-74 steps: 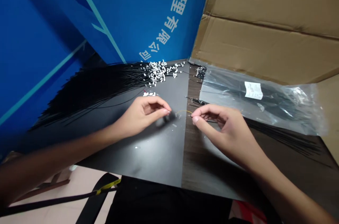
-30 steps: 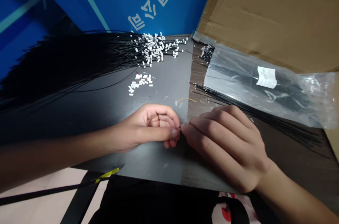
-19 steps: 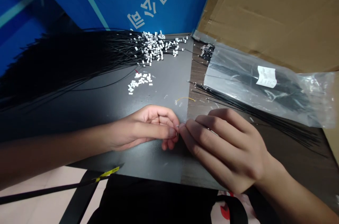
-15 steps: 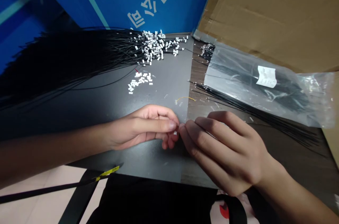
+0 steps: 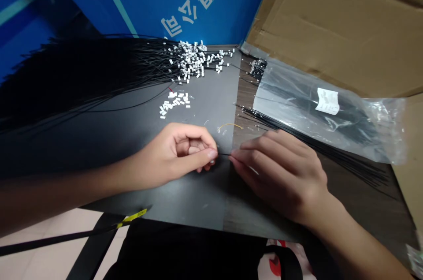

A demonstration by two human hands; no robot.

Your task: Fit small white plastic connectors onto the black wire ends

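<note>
Your left hand [image 5: 175,150] and right hand [image 5: 280,174], two in all, each have the grip closed. Between them, the fingertips clamp one thin black insulated wire [image 5: 224,154], its long axis running roughly level, left to right, over the dark worktop [image 5: 185,200]. One thin yellow wire [image 5: 230,125] lies just beyond. Farther right, a bundle of black wires [image 5: 280,128] lies beside one clear plastic bag [image 5: 327,112]. White connectors [image 5: 193,57], too many to count, heap beyond on the left.

A blue panel [image 5: 231,15] with white lettering — black wires [image 5: 82,77].
</note>
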